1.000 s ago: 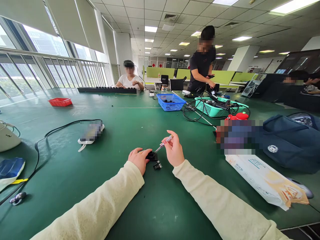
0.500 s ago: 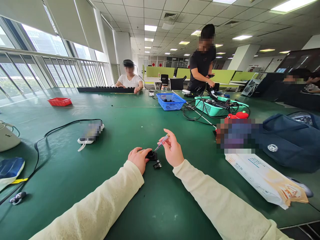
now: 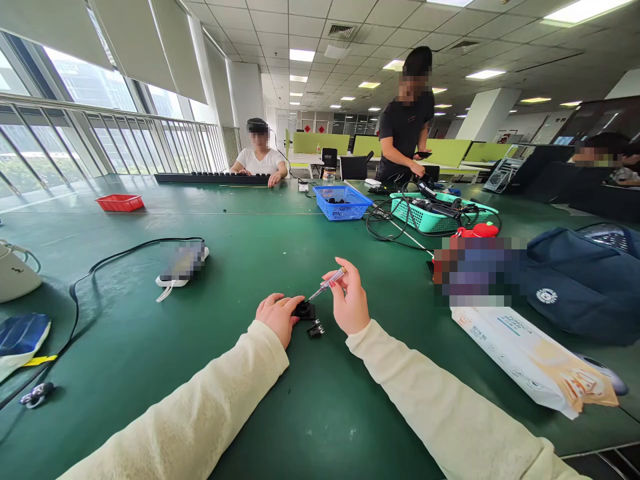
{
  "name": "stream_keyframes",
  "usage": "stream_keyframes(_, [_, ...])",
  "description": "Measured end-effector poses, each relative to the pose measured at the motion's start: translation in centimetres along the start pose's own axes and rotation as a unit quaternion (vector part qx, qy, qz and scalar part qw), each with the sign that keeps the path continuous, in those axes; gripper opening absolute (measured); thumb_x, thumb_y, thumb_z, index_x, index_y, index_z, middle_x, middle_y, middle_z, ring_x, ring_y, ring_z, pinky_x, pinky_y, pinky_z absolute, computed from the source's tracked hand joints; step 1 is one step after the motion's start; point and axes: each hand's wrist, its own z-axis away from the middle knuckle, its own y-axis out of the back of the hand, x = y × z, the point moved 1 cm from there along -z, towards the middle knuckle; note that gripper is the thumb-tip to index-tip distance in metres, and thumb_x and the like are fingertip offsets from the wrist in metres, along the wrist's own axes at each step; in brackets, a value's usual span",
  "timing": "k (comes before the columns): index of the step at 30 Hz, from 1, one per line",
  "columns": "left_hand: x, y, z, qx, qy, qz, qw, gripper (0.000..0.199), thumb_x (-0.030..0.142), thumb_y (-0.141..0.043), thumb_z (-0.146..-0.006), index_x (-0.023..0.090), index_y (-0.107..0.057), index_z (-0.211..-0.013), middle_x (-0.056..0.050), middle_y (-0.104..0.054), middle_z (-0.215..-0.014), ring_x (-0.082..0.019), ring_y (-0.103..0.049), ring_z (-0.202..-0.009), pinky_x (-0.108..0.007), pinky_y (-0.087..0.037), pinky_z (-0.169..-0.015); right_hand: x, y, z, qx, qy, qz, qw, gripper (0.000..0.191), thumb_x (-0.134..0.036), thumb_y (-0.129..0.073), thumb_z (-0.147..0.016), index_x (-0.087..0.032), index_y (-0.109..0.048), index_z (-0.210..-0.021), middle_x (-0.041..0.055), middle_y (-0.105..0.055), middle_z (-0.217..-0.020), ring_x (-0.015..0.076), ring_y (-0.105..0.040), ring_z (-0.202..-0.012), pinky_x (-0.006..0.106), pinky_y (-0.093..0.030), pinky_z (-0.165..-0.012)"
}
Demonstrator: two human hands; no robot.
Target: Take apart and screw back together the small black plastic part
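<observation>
On the green table [image 3: 250, 267], my left hand [image 3: 278, 317] has its fingers closed on a small black part [image 3: 305, 310] and holds it against the surface. My right hand [image 3: 349, 299] grips a small screwdriver [image 3: 330, 282] with a clear handle. The tool slants down to the left, its tip at the top of the black part. Just below that part lies another small black piece [image 3: 315, 329] with light prongs, touched by neither hand.
Ahead stand a blue basket [image 3: 343, 203] and a green basket [image 3: 435, 213] with cables. A red tray [image 3: 120, 203] and power bank [image 3: 183, 264] are left; a wipes pack [image 3: 530, 357] and navy bag [image 3: 585, 287] right. Two people are across the table.
My right hand has shifted slightly right, and the screwdriver leans over more. The standing person's hand has moved a little lower toward the green basket.
</observation>
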Motion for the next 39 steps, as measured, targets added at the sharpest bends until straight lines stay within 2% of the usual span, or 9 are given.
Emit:
stream_keyframes(7, [0.0, 0.0, 0.0, 0.006, -0.006, 0.012, 1.000, 0.049, 0.016, -0.057, -0.086, 0.029, -0.057, -0.133, -0.004, -0.070, -0.123, -0.030, -0.047, -0.131, -0.048, -0.038, -0.109, 0.2, -0.1, 0.1, -0.009, -0.001, -0.035, 0.999, 0.035, -0.022, -0.045, -0.095, -0.024, -0.042, -0.129, 0.0066, -0.070, -0.097, 0.0184, -0.071, -0.085, 0.038, -0.057, -0.080])
stream_keyframes(13, [0.0, 0.0, -0.1, 0.008, -0.002, 0.009, 1.000, 0.050, 0.017, -0.059, -0.086, 0.026, -0.055, -0.135, -0.006, -0.071, -0.120, -0.028, -0.047, -0.131, -0.046, -0.036, -0.110, 1.4, -1.1, -0.7, -0.004, -0.008, -0.091, 0.996, 0.039, -0.023, -0.047, -0.093, -0.023, -0.039, -0.131, 0.0073, -0.067, -0.100, 0.0180, -0.070, -0.084, 0.040, -0.057, -0.083])
stream_keyframes(17, [-0.1, -0.1, -0.4, 0.009, 0.002, 0.003, 1.000, 0.049, 0.022, -0.060, -0.087, 0.027, -0.055, -0.135, -0.006, -0.070, -0.121, -0.028, -0.046, -0.132, -0.045, -0.036, -0.110, 1.8, -1.8, -1.2, 0.004, -0.020, -0.094, 0.995, 0.039, -0.022, -0.047, -0.091, -0.023, -0.040, -0.130, 0.0076, -0.065, -0.104, 0.0165, -0.068, -0.079, 0.039, -0.056, -0.081])
stream_keyframes(28, [-0.2, -0.1, -1.0, 0.012, 0.007, 0.017, 1.000, 0.048, 0.024, -0.059, -0.087, 0.026, -0.054, -0.135, -0.006, -0.070, -0.121, -0.026, -0.047, -0.131, -0.043, -0.037, -0.109, 0.5, -3.8, -2.9, -0.052, 0.026, -0.031, 0.998, 0.048, -0.011, -0.038, -0.087, -0.020, -0.043, -0.134, 0.0074, -0.062, -0.104, 0.0115, -0.060, -0.069, 0.031, -0.055, -0.072])
stream_keyframes(34, [-0.3, -0.1, -1.2, 0.011, 0.019, 0.004, 1.000, 0.049, 0.026, -0.062, -0.085, 0.024, -0.054, -0.133, -0.009, -0.068, -0.121, -0.026, -0.047, -0.131, -0.041, -0.037, -0.109, -0.4, -5.2, -2.5, -0.110, 0.042, 0.003, 0.993, 0.051, -0.008, -0.039, -0.083, -0.022, -0.050, -0.131, 0.0069, -0.064, -0.104, 0.0118, -0.056, -0.069, 0.030, -0.054, -0.076])
stream_keyframes(39, [-0.3, 0.0, -1.1, 0.015, 0.021, 0.010, 1.000, 0.052, 0.025, -0.062, -0.085, 0.025, -0.051, -0.136, -0.008, -0.068, -0.122, -0.026, -0.048, -0.130, -0.041, -0.038, -0.107, -1.2, -4.7, -2.2, -0.054, 0.076, 0.003, 0.996, 0.045, -0.012, -0.036, -0.088, -0.019, -0.047, -0.131, 0.0095, -0.063, -0.107, 0.0145, -0.058, -0.074, 0.033, -0.055, -0.079])
